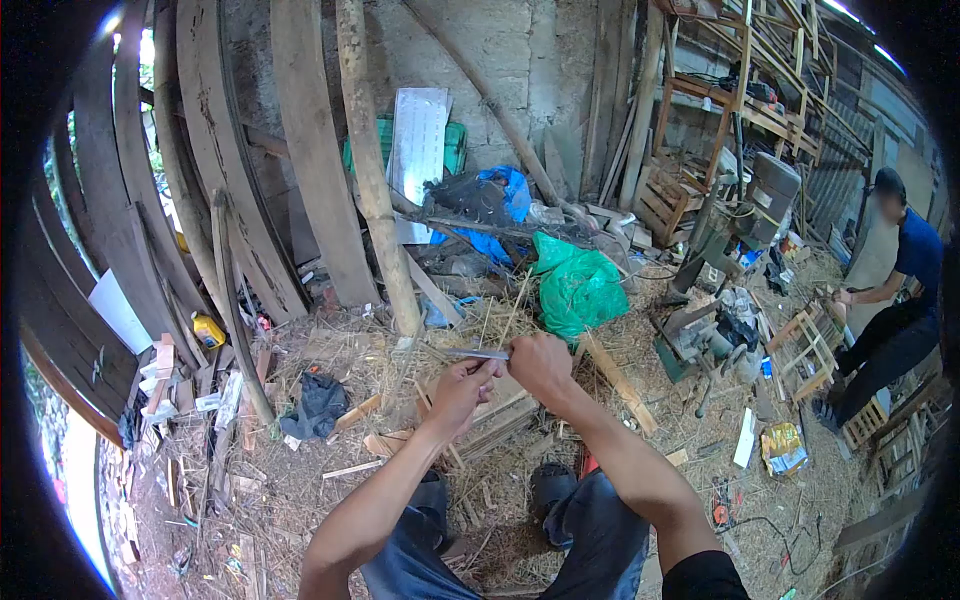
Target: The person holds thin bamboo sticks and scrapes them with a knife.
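Note:
My right hand [540, 364] is closed in a fist around the handle of a knife, which the fingers hide. The knife's narrow grey blade [478, 353] points left, held out above the floor in front of my knees. Just below the blade, my left hand [462, 395] is closed, its thumb and fingertips pinched close under the metal. Whatever thin piece it may grip is too small to make out. Behind both hands lie wooden boards [500, 425] and thin strips among straw.
A green plastic bag [578, 288] and a black bag [316, 405] lie on the littered floor. A wooden pole [372, 170] rises ahead. At right, another person [900, 270] bends over a small wooden frame [802, 352]. A yellow jug [208, 330] stands left.

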The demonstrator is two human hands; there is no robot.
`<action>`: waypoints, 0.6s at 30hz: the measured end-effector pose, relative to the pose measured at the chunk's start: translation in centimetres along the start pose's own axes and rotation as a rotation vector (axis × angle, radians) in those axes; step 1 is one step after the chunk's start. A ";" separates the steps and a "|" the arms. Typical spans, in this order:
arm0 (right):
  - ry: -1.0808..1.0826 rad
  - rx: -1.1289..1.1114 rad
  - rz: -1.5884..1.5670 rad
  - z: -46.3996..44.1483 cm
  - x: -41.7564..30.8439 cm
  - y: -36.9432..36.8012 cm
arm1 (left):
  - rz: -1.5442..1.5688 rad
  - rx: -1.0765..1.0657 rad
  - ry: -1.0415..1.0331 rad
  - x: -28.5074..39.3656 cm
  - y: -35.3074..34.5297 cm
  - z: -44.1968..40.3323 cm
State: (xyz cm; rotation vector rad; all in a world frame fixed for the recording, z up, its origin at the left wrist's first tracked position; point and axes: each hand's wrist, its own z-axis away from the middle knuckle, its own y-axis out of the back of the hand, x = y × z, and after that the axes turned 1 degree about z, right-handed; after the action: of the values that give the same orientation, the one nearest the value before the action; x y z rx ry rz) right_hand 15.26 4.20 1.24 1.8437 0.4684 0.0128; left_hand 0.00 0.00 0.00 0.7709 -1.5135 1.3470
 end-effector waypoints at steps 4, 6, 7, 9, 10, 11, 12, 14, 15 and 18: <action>-0.036 0.062 0.070 -0.5 0.2 0.4 | 0.100 -0.043 0.026 -0.3 0.1 -0.5; -0.057 0.054 0.060 -1.2 0.8 0.1 | 0.107 -0.059 0.016 0.2 0.1 -0.2; -0.170 0.067 0.095 -1.8 2.2 -0.1 | 0.085 -0.045 0.053 0.3 -0.2 0.5; -0.276 0.088 0.127 -2.0 4.2 -0.2 | 0.057 -0.028 0.081 0.6 -0.6 1.2; -0.282 0.077 0.112 -1.7 4.5 0.1 | 0.060 -0.038 0.111 0.6 -0.7 1.4; -0.288 0.065 0.098 -1.5 4.5 0.1 | 0.064 -0.047 0.141 0.7 -0.7 1.6; -0.277 0.007 0.046 -0.9 3.4 1.1 | 0.063 -0.044 0.136 0.8 -0.4 1.5; -0.114 0.010 0.041 0.2 1.6 0.9 | 0.054 -0.054 0.135 0.6 -0.1 1.2; 0.046 0.010 0.034 0.5 1.0 0.6 | 0.056 -0.053 0.134 0.7 -0.2 1.2; -0.094 0.033 0.051 -0.9 3.1 -0.4 | 0.026 -0.031 0.114 0.9 -0.1 1.8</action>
State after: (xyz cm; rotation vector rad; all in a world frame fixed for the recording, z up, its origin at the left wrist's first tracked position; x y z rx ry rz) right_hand 17.75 6.09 0.52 1.8794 0.3582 -0.0475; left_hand -0.65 -1.64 0.89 0.6459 -1.4554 1.3600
